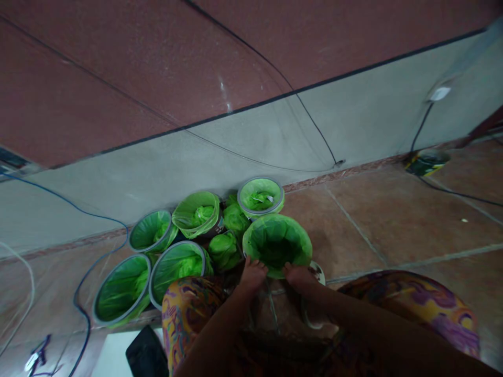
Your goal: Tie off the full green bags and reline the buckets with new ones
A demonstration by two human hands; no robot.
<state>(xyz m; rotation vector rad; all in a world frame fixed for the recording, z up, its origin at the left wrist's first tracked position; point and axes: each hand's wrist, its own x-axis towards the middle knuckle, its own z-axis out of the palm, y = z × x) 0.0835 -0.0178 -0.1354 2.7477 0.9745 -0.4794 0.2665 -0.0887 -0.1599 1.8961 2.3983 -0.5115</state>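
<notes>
A round bin lined with a green plastic bag (277, 243) stands on the tiled floor right in front of me. My left hand (252, 273) grips its near rim on the left, fingers curled over the green liner. My right hand (299, 275) grips the near rim on the right in the same way. Both forearms reach forward between my knees, which are covered in patterned cloth.
Several more green-lined bins (177, 266) and knotted green bags (224, 248) cluster to the left against a grey wall (251, 136). A blue cable (84, 272) runs along the floor at left. Black cables hang on the wall. A dark object (146, 352) lies near my left knee.
</notes>
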